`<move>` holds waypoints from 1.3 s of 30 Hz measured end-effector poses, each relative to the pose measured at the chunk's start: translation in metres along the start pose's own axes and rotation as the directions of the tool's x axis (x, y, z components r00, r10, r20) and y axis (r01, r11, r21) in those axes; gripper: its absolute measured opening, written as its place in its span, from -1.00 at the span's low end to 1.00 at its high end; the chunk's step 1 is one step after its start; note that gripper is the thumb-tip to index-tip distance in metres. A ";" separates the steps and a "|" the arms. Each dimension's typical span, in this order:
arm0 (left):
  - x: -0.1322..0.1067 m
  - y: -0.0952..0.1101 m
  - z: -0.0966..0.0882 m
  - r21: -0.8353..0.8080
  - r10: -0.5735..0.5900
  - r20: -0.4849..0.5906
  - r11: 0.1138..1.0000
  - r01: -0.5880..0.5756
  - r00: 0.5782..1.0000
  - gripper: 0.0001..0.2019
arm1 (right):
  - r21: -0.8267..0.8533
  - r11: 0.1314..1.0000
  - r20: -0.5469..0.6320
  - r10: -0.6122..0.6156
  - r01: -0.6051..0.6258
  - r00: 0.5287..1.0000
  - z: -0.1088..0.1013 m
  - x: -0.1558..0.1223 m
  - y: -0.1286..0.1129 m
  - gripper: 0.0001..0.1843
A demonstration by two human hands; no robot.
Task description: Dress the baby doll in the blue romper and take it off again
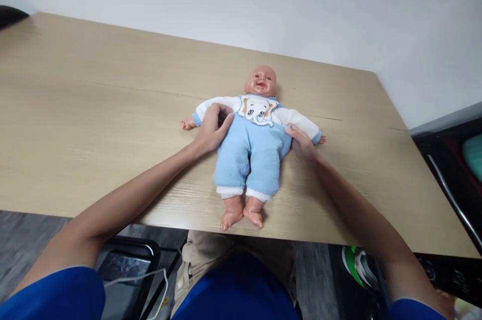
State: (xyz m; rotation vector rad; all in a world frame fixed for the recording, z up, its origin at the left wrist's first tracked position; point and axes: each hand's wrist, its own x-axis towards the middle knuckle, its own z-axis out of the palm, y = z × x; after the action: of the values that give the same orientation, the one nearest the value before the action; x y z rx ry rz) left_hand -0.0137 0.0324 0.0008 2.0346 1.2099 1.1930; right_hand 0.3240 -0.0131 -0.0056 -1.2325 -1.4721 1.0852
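A baby doll (259, 81) lies face up on the wooden table, its bare feet close to the front edge. It wears light blue fleece overalls (246, 151) with a white elephant patch on the chest, over a white top with blue cuffs. My left hand (213, 129) is closed on the side of the overalls below one doll arm, thumb on top, the other fingers partly hidden. On the opposite side, my right hand (301, 143) pinches the overalls at the waist, drawing the cloth slightly outward; most of its fingers are out of sight.
The table (113, 84) reaches back to a white wall (263, 3). Below its front edge, a black tray (150, 254) bears a dark phone-like slab (126, 265) and a white cable (165, 280). Black furniture (448, 169) stands beyond the right edge.
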 end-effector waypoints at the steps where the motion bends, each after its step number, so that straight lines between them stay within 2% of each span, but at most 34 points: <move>1: -0.004 -0.004 -0.003 -0.006 -0.024 0.013 1.000 0.024 1.000 -0.58 | 0.057 0.998 -0.002 0.019 -0.019 1.000 0.001 0.001 0.000 -0.33; 3: -0.008 -0.007 -0.006 0.023 -0.043 0.038 0.999 0.042 0.998 -0.57 | 0.134 0.988 -0.005 0.078 -0.077 0.997 0.003 0.000 0.000 -0.33; 5: -0.009 -0.009 -0.006 0.074 -0.039 0.064 0.997 0.035 0.997 -0.55 | 0.115 0.989 -0.024 0.093 -0.090 0.995 0.004 -0.003 0.000 -0.31; 9: -0.010 -0.013 -0.002 0.115 -0.027 0.098 0.993 0.016 0.995 -0.52 | -0.172 0.983 -0.142 -0.083 0.058 0.986 0.008 -0.013 0.002 -0.40; 12: -0.011 -0.015 -0.001 0.126 -0.011 0.068 0.992 0.002 0.998 -0.55 | -0.431 0.895 -0.203 -0.224 0.118 0.953 0.005 -0.022 0.002 -0.58; 14: -0.009 -0.013 -0.003 0.138 0.021 0.021 0.990 -0.024 1.000 -0.58 | -0.564 0.811 -0.199 -0.315 0.154 0.928 -0.003 -0.027 0.001 -0.66; 17: -0.001 -0.002 -0.005 0.177 0.120 -0.038 0.978 -0.112 0.992 -0.65 | -0.723 0.672 -0.182 -0.408 0.160 0.894 -0.025 -0.032 -0.001 -0.67; 19: 0.009 0.011 -0.003 0.205 0.205 -0.036 0.959 -0.193 0.978 -0.71 | -0.783 0.601 -0.157 -0.443 0.162 0.883 -0.044 -0.032 0.000 -0.59; 21: 0.022 0.029 0.005 0.207 0.280 0.015 0.938 -0.277 0.960 -0.73 | -0.794 0.573 -0.093 -0.443 0.202 0.891 -0.062 -0.030 0.004 -0.46; 24: 0.049 0.055 0.028 0.155 0.362 0.173 0.908 -0.389 0.916 -0.71 | -0.763 0.590 0.006 -0.403 0.265 0.915 -0.085 -0.025 0.013 -0.37; 26: 0.070 0.067 0.051 0.111 0.412 0.303 0.881 -0.461 0.860 -0.67 | -0.737 0.615 0.022 -0.395 0.282 0.918 -0.094 -0.022 0.016 -0.40; 29: 0.099 0.075 0.087 0.083 0.439 0.489 0.837 -0.541 0.754 -0.48 | -0.701 0.657 -0.064 -0.446 0.278 0.893 -0.095 -0.022 0.011 -0.42; 31: 0.111 0.078 0.106 0.109 0.390 0.584 0.831 -0.545 0.712 -0.33 | -0.667 0.693 -0.154 -0.489 0.275 0.859 -0.088 -0.025 0.003 -0.40; 33: 0.116 0.079 0.117 0.161 0.320 0.636 0.835 -0.526 0.702 -0.30 | -0.611 0.739 -0.232 -0.510 0.283 0.828 -0.078 -0.027 -0.002 -0.30; 35: 0.115 0.080 0.120 0.197 0.286 0.636 0.838 -0.509 0.717 -0.37 | -0.525 0.798 -0.288 -0.495 0.297 0.820 -0.068 -0.027 -0.001 -0.10; 37: 0.112 0.078 0.117 0.186 0.302 0.606 0.846 -0.500 0.736 -0.43 | -0.386 0.874 -0.316 -0.428 0.297 0.847 -0.061 -0.025 0.007 0.19; 39: 0.109 0.074 0.112 0.144 0.334 0.564 0.861 -0.488 0.755 -0.45 | -0.226 0.944 -0.289 -0.302 0.242 0.908 -0.057 -0.023 0.016 0.35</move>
State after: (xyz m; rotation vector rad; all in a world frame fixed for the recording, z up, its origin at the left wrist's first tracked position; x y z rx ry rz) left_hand 0.1411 0.0941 0.0477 2.7143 0.6960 0.5587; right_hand 0.3851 -0.0297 -0.0118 -1.2183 -1.4595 0.5386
